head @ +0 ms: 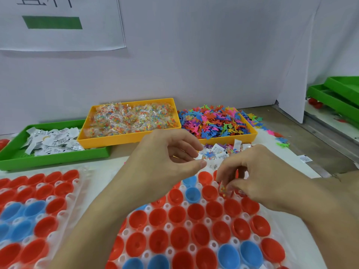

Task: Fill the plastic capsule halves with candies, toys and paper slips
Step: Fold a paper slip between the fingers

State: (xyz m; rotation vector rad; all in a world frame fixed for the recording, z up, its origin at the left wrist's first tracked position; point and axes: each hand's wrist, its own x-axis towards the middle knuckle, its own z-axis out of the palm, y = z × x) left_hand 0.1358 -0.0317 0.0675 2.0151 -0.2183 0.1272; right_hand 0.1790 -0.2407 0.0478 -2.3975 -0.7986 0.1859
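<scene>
Nearest, the clear tray (208,222) on the tabletop (108,162) holds rows of red and blue capsule halves (175,214), open side up, and those in the front rows look empty. Above its far right rows the right hand (258,181) points its grip downward, the fingertips pinching a small candy packet (223,189) just over a red half. The coming move turns on this: the cup lies almost straight below the packet, so a short drop should seat it. The left hand (167,160) hovers just beyond, thumb and curled fingers nearly together; whether they pinch a paper slip I cannot tell. Past the hands lies a loose heap of slips and toys (219,151), then the green tray of slips (52,142), the yellow tray of candy packets (130,121) and the yellow tray of toys (215,123)
</scene>
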